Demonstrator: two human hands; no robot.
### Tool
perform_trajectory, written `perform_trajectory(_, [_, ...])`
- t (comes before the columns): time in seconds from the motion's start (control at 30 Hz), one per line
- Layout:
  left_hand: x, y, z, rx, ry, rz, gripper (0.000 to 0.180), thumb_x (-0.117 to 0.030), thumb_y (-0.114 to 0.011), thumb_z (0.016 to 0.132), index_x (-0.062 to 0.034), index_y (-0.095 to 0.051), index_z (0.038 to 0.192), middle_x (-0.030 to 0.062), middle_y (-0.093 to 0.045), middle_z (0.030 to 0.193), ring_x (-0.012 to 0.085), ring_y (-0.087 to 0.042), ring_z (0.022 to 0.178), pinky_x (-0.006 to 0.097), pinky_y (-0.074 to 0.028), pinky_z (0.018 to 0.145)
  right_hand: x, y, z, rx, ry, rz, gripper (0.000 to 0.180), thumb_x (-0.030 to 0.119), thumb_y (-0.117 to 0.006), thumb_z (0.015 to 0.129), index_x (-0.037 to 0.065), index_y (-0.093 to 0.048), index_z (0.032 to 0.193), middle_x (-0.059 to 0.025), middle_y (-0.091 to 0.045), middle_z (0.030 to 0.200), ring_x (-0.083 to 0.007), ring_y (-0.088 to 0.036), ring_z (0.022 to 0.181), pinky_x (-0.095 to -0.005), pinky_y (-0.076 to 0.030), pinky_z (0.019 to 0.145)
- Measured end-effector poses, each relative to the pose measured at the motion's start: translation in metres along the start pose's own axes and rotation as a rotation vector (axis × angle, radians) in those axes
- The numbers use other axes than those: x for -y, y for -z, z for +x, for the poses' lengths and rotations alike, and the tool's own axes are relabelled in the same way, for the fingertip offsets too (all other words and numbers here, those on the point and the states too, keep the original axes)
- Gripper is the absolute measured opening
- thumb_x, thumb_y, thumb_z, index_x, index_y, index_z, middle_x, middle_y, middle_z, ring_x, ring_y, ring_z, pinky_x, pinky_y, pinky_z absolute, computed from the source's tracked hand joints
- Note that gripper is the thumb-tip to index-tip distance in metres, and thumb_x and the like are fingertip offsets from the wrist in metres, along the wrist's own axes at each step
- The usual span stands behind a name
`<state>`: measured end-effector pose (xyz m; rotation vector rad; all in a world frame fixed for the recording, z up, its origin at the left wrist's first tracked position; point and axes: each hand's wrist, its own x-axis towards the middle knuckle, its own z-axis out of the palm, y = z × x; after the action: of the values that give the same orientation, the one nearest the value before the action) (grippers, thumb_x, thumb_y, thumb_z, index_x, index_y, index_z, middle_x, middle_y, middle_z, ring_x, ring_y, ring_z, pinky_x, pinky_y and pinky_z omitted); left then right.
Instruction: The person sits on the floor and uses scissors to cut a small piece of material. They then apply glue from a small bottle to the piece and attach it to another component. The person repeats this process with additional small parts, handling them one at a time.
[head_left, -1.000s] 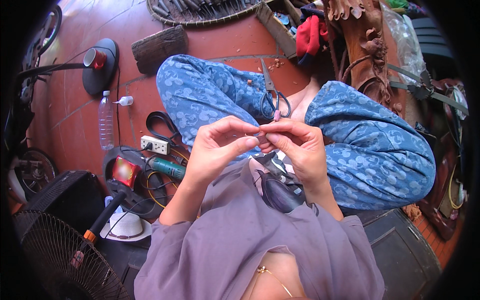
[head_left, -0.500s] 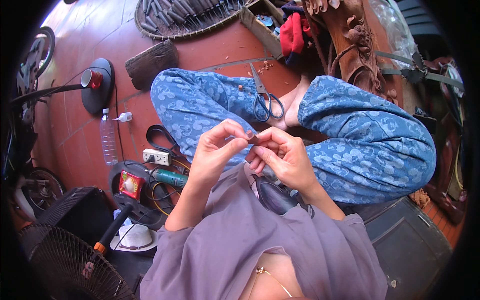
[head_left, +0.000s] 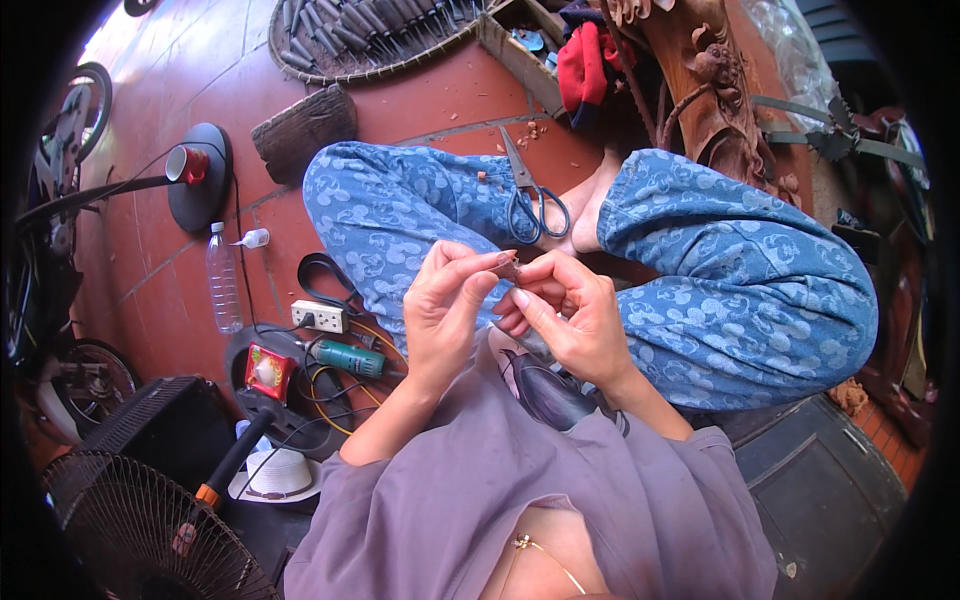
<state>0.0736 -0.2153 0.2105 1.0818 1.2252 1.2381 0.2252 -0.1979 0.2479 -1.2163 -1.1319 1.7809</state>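
Observation:
My left hand [head_left: 445,305] and my right hand [head_left: 565,315] meet in front of my chest, above my crossed legs in blue patterned trousers. Between the fingertips of both hands sits a small brown piece [head_left: 507,268], pinched by thumbs and forefingers. Its exact shape is too small to tell. A pair of blue-handled scissors [head_left: 530,195] lies on the red tiled floor between my knees, just beyond the hands.
A plastic bottle [head_left: 222,290], a white power strip [head_left: 317,316], a green tool [head_left: 350,357] and a black pan with a red packet [head_left: 268,368] lie at my left. A fan grille [head_left: 130,530] stands lower left. A woven tray of tools [head_left: 350,40] and carved wood [head_left: 700,90] lie ahead.
My head has shifted, so the scene sits lower and left in view. Both hands stay together on the small brown piece, with the fingers slightly reworked around it.

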Motion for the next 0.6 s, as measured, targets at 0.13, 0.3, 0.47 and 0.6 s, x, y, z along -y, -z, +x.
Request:
perform_trajectory(0.13, [-0.003,-0.003,0.0,0.002,0.001,0.022,0.022,-0.018,-0.059,0.088,-0.0017,-0.066,0.101,0.0051,-0.054,0.089,0.012,-0.052,0.082,0.023,-0.043,0.07,0.001,0.001,0.0,-0.007,0.012,0.0,0.009,-0.002,-0.052,0.086,-0.004,-0.053,0.095,-0.0092,-0.065,0.078,-0.0112,-0.065,0.07,-0.023,-0.053,0.062])
perform_trajectory(0.3, [-0.016,-0.008,0.003,-0.077,-0.078,0.129,0.018,-0.005,-0.062,0.081,-0.0026,-0.068,0.098,0.0053,-0.055,0.083,0.0141,-0.051,0.078,0.024,-0.041,0.07,0.006,0.003,-0.001,-0.001,0.038,-0.072,0.009,-0.003,-0.052,0.085,-0.004,-0.053,0.094,-0.009,-0.065,0.079,-0.0114,-0.065,0.071,-0.0235,-0.053,0.064])
perform_trajectory(0.47, [-0.012,-0.003,0.004,-0.059,-0.099,0.131,0.019,0.0,-0.064,0.078,-0.0048,-0.069,0.096,0.0053,-0.055,0.083,0.0146,-0.052,0.078,0.025,-0.042,0.069,0.005,0.003,-0.001,0.004,0.046,0.006,0.01,0.0,-0.059,0.083,-0.003,-0.055,0.092,-0.0076,-0.065,0.079,-0.0107,-0.064,0.073,-0.023,-0.052,0.065])
perform_trajectory(0.6, [-0.015,-0.001,0.002,-0.008,-0.135,0.151,0.013,-0.004,-0.063,0.082,0.0,-0.067,0.094,0.0059,-0.051,0.089,0.0135,-0.051,0.084,0.023,-0.044,0.072,0.002,0.001,-0.001,-0.031,0.06,0.065,0.014,0.006,-0.065,0.083,-0.002,-0.057,0.09,-0.0062,-0.064,0.077,-0.0096,-0.063,0.072,-0.0216,-0.051,0.063])
